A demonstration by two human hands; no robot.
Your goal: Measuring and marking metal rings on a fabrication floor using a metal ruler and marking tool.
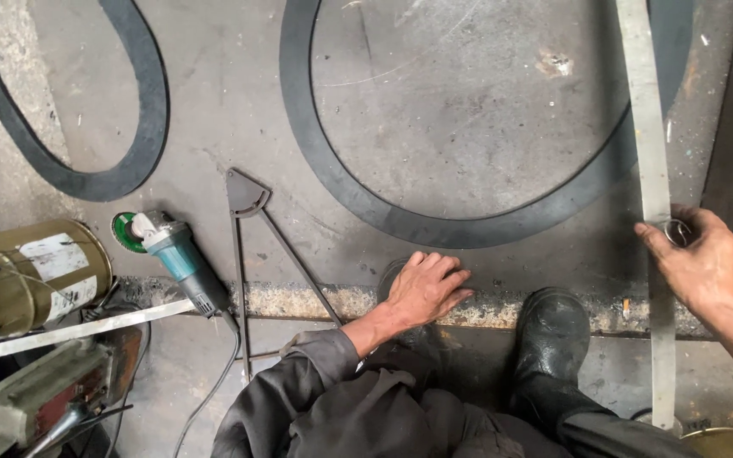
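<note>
My left hand (425, 287) lies flat, fingers together, on a dark metal floor plate (460, 110) just below the lower arc of a big flat black ring (434, 222). It holds nothing. My right hand (699, 259) grips a long narrow steel strip (646, 127) that runs from the top of the view down past my boot. A small shiny round piece (679, 231) sits between its thumb and fingers against the strip. My black boot (553, 335) stands on the plate's rusty cut edge (316, 298).
An angle grinder (178, 254) with a green disc and cable lies at left. Beside it rests a thin metal compass-like frame (248, 203). A second black ring (142, 110) lies at top left. An olive tin (31, 271) and machine parts fill the lower left.
</note>
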